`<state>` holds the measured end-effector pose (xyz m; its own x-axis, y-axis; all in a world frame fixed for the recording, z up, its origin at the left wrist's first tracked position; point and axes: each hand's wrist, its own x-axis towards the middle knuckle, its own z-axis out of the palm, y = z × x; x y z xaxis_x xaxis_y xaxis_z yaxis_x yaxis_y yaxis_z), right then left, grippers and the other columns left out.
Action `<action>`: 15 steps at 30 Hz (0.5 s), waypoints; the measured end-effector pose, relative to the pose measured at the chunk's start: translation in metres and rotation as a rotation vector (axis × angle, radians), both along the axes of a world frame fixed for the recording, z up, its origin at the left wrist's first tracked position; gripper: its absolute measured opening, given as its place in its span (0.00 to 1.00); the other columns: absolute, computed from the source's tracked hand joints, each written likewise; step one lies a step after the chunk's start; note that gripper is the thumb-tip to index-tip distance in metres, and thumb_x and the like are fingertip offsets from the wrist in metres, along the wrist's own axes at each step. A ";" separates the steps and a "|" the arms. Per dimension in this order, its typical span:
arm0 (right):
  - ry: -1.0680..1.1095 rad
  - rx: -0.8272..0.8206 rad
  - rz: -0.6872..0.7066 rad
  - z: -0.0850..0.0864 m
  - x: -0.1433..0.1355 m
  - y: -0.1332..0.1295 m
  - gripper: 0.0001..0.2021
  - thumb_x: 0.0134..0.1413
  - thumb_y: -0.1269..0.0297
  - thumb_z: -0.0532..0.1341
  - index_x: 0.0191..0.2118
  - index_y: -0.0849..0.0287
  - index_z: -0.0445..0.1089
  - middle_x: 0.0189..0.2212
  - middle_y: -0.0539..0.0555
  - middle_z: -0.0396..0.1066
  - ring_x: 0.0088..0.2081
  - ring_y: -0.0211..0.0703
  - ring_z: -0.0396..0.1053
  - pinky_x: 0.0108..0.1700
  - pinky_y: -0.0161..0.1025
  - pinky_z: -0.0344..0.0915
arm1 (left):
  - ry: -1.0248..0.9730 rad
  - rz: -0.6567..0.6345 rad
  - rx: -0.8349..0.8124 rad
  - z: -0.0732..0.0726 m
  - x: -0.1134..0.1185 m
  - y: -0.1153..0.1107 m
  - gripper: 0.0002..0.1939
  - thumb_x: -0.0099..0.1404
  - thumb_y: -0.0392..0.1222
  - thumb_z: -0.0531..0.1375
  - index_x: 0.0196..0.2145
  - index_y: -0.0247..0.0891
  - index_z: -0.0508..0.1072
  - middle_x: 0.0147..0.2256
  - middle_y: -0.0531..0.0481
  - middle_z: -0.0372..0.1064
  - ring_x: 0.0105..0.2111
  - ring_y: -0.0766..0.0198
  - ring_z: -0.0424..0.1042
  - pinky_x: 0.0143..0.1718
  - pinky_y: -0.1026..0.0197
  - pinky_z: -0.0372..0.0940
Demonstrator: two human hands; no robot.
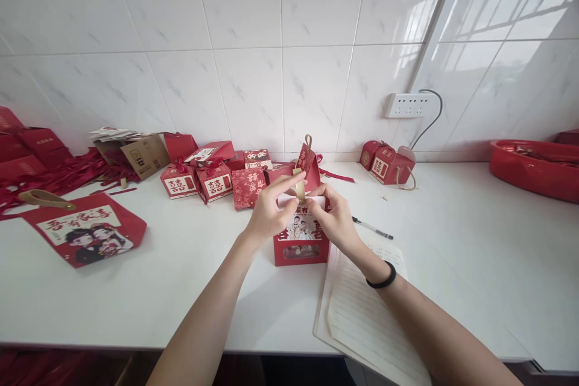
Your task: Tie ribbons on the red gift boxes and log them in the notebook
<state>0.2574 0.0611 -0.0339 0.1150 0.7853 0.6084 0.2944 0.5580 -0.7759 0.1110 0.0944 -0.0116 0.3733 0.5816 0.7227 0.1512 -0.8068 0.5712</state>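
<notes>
A red gift box point(280, 258) with a printed couple, Chinese characters and a small oval window stands upright in front of me. From its top rises a gold ribbon strap point(300, 187). The fingers of my left hand point(270, 208) pinch this strap from the left side. My right hand point(335, 217), with a black band on the wrist, pinches at the strap's base from the right, its thumb against the box's top edge. Both hands partly cover the upper part of the box. Whether the strap passes through a slot is hidden by the fingertips.
An open notebook point(362, 307) and a pen point(373, 228) lie to the right. Left is another red box with a strap point(97, 229). Several red boxes point(217, 181) line the wall, below a power strip point(409, 105). A red basin point(534, 169) stands far right.
</notes>
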 end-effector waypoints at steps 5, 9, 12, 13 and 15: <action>0.016 -0.018 -0.004 0.000 -0.001 0.000 0.04 0.47 0.65 0.56 0.26 0.58 0.62 0.22 0.47 0.64 0.23 0.36 0.59 0.25 0.33 0.58 | 0.011 -0.007 0.010 -0.001 -0.001 0.001 0.24 0.57 0.29 0.53 0.51 0.41 0.69 0.50 0.48 0.69 0.51 0.58 0.67 0.48 0.58 0.67; 0.018 -0.024 0.001 -0.001 0.000 0.001 0.04 0.47 0.64 0.56 0.26 0.58 0.62 0.21 0.47 0.64 0.22 0.36 0.59 0.24 0.33 0.57 | 0.024 -0.026 -0.018 -0.002 -0.002 0.002 0.25 0.57 0.30 0.53 0.52 0.42 0.68 0.51 0.48 0.67 0.49 0.59 0.68 0.45 0.60 0.69; 0.024 -0.031 -0.010 0.000 -0.001 0.002 0.03 0.46 0.65 0.56 0.26 0.58 0.63 0.22 0.47 0.64 0.23 0.36 0.59 0.25 0.33 0.57 | 0.015 -0.021 -0.051 -0.001 -0.001 0.002 0.25 0.56 0.30 0.53 0.52 0.41 0.69 0.51 0.48 0.68 0.49 0.59 0.68 0.45 0.61 0.68; 0.026 -0.036 -0.013 0.001 -0.001 0.002 0.03 0.45 0.66 0.56 0.26 0.58 0.63 0.21 0.47 0.64 0.22 0.36 0.59 0.24 0.33 0.57 | 0.011 -0.016 -0.059 -0.001 -0.001 0.002 0.25 0.56 0.29 0.53 0.51 0.41 0.69 0.50 0.48 0.68 0.49 0.60 0.68 0.45 0.61 0.68; 0.026 -0.042 -0.020 0.002 -0.002 0.001 0.02 0.45 0.66 0.55 0.26 0.58 0.62 0.21 0.47 0.63 0.22 0.36 0.59 0.24 0.32 0.57 | 0.004 -0.008 -0.068 0.000 0.000 0.001 0.25 0.56 0.29 0.53 0.51 0.40 0.69 0.49 0.48 0.69 0.48 0.60 0.68 0.46 0.61 0.67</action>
